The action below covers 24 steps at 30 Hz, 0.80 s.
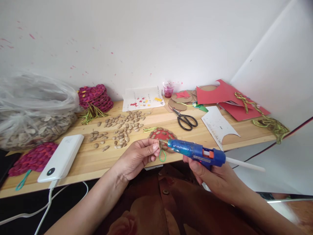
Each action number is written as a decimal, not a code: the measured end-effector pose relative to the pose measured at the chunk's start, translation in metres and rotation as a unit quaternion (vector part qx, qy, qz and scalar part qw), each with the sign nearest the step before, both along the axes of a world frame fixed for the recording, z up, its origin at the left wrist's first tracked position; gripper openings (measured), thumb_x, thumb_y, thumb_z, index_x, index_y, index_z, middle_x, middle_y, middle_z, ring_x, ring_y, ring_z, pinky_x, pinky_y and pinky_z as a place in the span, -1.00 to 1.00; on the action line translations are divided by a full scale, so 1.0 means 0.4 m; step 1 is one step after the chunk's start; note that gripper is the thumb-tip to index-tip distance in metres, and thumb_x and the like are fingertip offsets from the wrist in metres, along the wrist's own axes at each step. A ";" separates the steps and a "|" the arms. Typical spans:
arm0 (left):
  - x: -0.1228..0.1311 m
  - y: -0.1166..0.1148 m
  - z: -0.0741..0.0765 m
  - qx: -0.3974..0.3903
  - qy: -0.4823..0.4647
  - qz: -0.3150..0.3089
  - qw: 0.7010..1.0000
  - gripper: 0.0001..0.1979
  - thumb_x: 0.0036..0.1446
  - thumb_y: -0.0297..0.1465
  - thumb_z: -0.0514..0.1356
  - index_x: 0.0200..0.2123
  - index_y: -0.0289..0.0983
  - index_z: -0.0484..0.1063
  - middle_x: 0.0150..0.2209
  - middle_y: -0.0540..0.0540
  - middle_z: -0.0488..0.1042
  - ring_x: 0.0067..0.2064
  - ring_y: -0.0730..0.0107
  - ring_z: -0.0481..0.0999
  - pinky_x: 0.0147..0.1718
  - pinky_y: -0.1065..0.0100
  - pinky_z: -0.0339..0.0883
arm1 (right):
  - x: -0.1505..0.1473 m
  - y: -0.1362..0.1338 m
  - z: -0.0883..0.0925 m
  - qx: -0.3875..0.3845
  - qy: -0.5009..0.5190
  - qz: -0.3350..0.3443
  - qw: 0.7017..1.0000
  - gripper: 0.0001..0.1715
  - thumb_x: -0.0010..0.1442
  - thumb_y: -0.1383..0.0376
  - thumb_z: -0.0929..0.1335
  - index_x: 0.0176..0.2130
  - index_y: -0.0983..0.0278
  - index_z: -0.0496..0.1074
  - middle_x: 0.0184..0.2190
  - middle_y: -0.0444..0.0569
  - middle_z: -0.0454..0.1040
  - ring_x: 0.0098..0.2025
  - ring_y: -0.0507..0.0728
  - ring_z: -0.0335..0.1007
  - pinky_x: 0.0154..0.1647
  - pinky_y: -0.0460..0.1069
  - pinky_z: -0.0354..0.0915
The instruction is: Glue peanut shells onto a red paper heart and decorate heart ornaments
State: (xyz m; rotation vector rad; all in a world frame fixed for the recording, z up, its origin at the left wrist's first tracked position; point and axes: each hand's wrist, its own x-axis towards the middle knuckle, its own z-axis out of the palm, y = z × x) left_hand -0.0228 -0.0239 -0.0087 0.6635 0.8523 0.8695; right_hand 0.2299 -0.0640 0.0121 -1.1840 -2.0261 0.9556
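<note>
Shell [160, 144] in narrow pinch of left hand [138, 153], just ahead of glue gun [187, 148], likely for aim; gun inside curled right hand [211, 176].

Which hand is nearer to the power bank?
Left. The left hand is to the right of the power bank, pinching a brown piece; the right hand is farther right, holding the glue gun.

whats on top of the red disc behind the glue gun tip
Tan shells are spread over the visible face of the red disc. The left hand and the glue gun hide parts of it, so whatever lies there cannot be seen.
</note>
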 end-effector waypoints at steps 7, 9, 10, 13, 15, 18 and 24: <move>0.000 -0.001 -0.004 0.002 -0.005 0.001 1.000 -0.72 -0.05 -0.31 0.54 -0.40 -0.37 0.59 -0.46 -0.06 0.48 -0.43 0.55 0.37 -0.43 0.54 0.28 | -0.001 0.000 -0.001 -0.001 0.003 -0.004 1.000 -0.58 0.45 0.06 0.23 -0.33 0.21 0.46 -0.51 -0.09 0.39 -0.46 0.09 0.31 -0.49 -0.02 0.25; 0.001 -0.001 -0.003 0.001 -0.005 0.002 1.000 -0.71 -0.06 -0.31 0.54 -0.41 -0.37 0.59 -0.46 -0.06 0.48 -0.43 0.55 0.37 -0.44 0.54 0.28 | -0.002 0.001 -0.001 0.000 0.001 -0.005 1.000 -0.58 0.45 0.07 0.23 -0.32 0.21 0.45 -0.49 -0.08 0.40 -0.46 0.09 0.31 -0.49 -0.02 0.25; 0.001 -0.001 -0.003 0.000 -0.005 0.002 1.000 -0.71 -0.06 -0.31 0.54 -0.42 -0.38 0.58 -0.46 -0.06 0.47 -0.43 0.55 0.37 -0.44 0.54 0.27 | -0.002 0.001 -0.001 0.000 0.000 -0.005 1.000 -0.58 0.46 0.07 0.23 -0.32 0.21 0.45 -0.48 -0.08 0.40 -0.46 0.08 0.31 -0.49 -0.02 0.25; 0.000 -0.002 -0.003 -0.001 -0.006 0.005 1.000 -0.71 -0.08 -0.31 0.55 -0.42 -0.37 0.58 -0.47 -0.06 0.47 -0.43 0.55 0.37 -0.44 0.55 0.27 | -0.002 0.003 -0.002 -0.003 -0.001 0.000 1.000 -0.58 0.46 0.07 0.22 -0.33 0.22 0.43 -0.47 -0.08 0.39 -0.45 0.07 0.31 -0.48 -0.02 0.26; -0.001 -0.002 -0.005 -0.002 -0.009 0.005 1.000 -0.72 -0.07 -0.31 0.55 -0.41 -0.37 0.59 -0.47 -0.06 0.48 -0.43 0.55 0.37 -0.44 0.55 0.28 | -0.001 0.004 -0.003 -0.006 0.000 0.002 1.000 -0.59 0.46 0.07 0.22 -0.33 0.22 0.43 -0.48 -0.09 0.38 -0.46 0.07 0.30 -0.47 -0.02 0.26; -0.002 -0.002 -0.008 -0.003 -0.011 0.004 1.000 -0.72 -0.06 -0.31 0.54 -0.41 -0.37 0.59 -0.47 -0.06 0.48 -0.44 0.56 0.37 -0.44 0.55 0.28 | 0.001 0.005 -0.004 -0.010 0.002 -0.001 1.000 -0.59 0.46 0.08 0.22 -0.32 0.23 0.43 -0.48 -0.10 0.37 -0.46 0.06 0.29 -0.47 -0.02 0.26; -0.001 -0.003 -0.008 0.000 -0.012 0.004 1.000 -0.72 -0.04 -0.31 0.54 -0.42 -0.37 0.59 -0.47 -0.07 0.49 -0.43 0.55 0.38 -0.44 0.54 0.28 | 0.005 0.003 -0.009 -0.013 0.000 -0.009 1.000 -0.58 0.46 0.06 0.23 -0.33 0.22 0.44 -0.51 -0.11 0.36 -0.47 0.07 0.29 -0.49 -0.02 0.25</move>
